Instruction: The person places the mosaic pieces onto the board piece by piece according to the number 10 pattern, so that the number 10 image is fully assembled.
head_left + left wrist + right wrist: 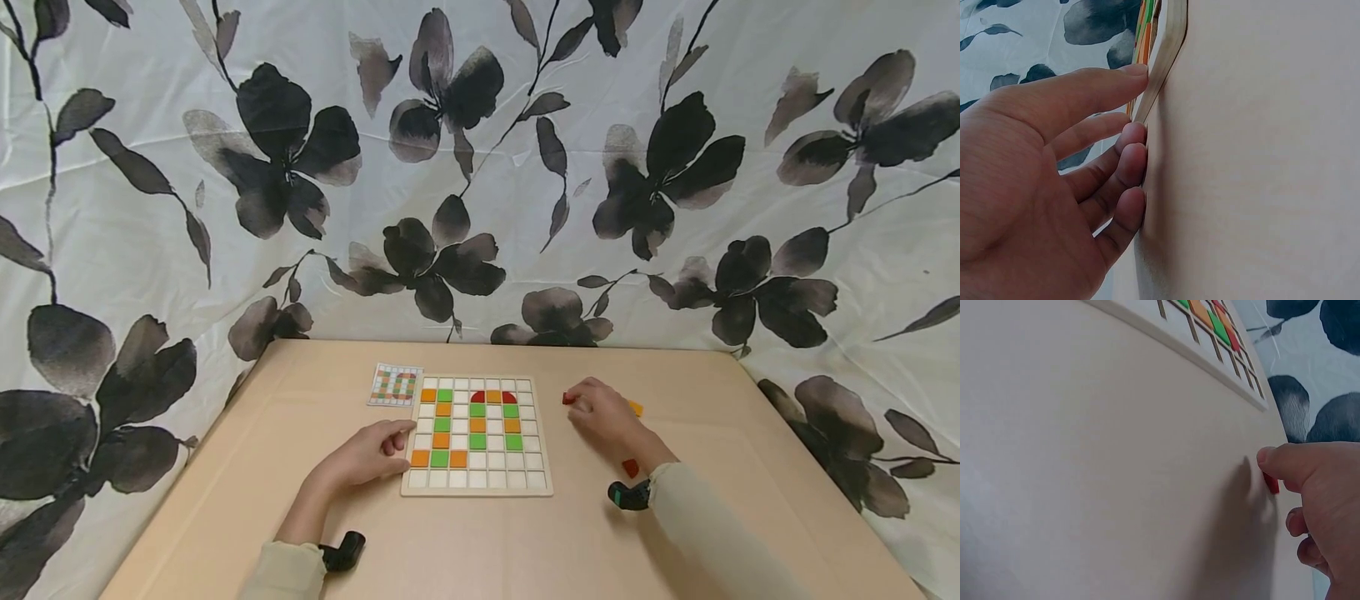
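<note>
A wooden-framed grid board [510, 485] lies on the table, with orange, green and red tiles in some of its white squares. My left hand [369, 454] touches the board's left edge, thumb at the rim, other fingers loosely bent with their tips on the tabletop in the left wrist view. To the right of the board, my right hand [602, 410] pinches a small red tile [1270, 482] between thumb and fingers, close to the table surface. Part of that tile is hidden by the thumb.
A small pattern card [395, 385] with a coloured grid lies against the board's upper left. Another red tile [631, 468] sits under the right wrist, and a yellow-orange tile [636, 408] shows behind the right hand. A floral cloth [525, 167] hangs behind the table [480, 550].
</note>
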The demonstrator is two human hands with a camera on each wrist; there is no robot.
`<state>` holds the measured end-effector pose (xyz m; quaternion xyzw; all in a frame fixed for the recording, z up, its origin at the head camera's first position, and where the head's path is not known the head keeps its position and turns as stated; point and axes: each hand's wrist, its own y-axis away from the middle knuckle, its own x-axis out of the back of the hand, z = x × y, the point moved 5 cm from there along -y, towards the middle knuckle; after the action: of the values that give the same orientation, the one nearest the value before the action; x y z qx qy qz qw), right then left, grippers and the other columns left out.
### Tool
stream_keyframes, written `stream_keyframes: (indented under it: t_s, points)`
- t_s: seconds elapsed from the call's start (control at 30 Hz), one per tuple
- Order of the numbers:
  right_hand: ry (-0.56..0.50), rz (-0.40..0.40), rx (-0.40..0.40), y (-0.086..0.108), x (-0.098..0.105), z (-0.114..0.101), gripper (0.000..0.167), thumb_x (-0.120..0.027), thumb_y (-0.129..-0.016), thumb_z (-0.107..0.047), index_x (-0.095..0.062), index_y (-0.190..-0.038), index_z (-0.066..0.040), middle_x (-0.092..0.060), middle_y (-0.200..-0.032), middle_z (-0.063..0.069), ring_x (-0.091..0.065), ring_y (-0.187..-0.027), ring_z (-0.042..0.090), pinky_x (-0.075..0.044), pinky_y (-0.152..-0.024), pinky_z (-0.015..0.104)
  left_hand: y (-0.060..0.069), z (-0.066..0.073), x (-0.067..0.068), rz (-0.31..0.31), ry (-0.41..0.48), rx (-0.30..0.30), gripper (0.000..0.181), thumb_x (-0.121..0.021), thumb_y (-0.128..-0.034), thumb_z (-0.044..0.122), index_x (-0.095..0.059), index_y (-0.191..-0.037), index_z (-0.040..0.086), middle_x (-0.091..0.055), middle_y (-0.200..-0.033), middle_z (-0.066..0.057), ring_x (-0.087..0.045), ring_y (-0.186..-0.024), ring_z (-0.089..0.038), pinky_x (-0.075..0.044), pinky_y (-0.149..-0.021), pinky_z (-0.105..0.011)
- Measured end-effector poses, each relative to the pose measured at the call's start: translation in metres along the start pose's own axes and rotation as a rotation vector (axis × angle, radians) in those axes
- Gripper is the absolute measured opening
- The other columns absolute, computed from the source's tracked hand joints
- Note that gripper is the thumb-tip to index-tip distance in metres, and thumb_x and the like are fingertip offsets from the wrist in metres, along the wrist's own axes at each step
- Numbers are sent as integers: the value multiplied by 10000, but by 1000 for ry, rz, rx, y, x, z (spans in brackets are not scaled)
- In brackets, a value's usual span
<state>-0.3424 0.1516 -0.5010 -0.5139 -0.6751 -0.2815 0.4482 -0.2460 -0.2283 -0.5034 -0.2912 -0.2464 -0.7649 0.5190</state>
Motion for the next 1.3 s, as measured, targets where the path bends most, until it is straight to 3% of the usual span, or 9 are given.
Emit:
stream_keyframes:
  t_s: [0.2,0.33,0.53,0.77,1.03,1.3]
  points:
    - [79,-2,2,-9,2,11,338,-689,-875,-246,-663,-1171,-85,-583,-1233,128,-572,-1136,344,-452,-971,542,0,-1,0,-8,2,3,588,-736,-812,97,-513,-1351,21,-517,-927,-51,-463,-854,-171,-361,-662,-219]
    - [77,-6,2,-16,0,13,369,-715,-861,-284,-668,-1169,-85,-590,-1220,136,-564,-1139,353,-448,-969,546,0,0,1,-4,-11,-1,592,-739,-811,103,-514,-1353,25,-519,-927,-46,-465,-849,-167,-362,-665,-218]
    - [74,2,-6,-23,-4,13,242,-727,-853,-268,-702,-1033,-108,-615,-1075,72,-581,-989,268,-481,-922,492,0,2,1,-3,-8,-7,594,-740,-814,103,-512,-1356,21,-518,-924,-37,-468,-850,-165,-367,-667,-215]
    - [111,-5,-9,-27,-8,9,187,-721,-831,-241,-686,-953,-105,-587,-928,20,-535,-799,188,-498,-756,388,1,0,1,-3,-6,7,596,-742,-814,96,-510,-1358,20,-516,-926,-39,-464,-851,-164,-364,-669,-215]
    - [135,6,2,-27,-9,4,245,-744,-820,-320,-684,-953,-123,-579,-936,21,-523,-793,186,-487,-736,371,3,1,1,-3,-17,-10,584,-736,-818,99,-512,-1350,14,-520,-930,-46,-469,-851,-167,-365,-669,-213]
    - [129,11,-9,-28,-11,1,202,-731,-809,-274,-659,-908,-115,-567,-900,17,-510,-751,176,-478,-700,345,1,2,2,-2,9,11,593,-735,-816,87,-508,-1360,19,-517,-935,-52,-465,-863,-175,-368,-659,-216]
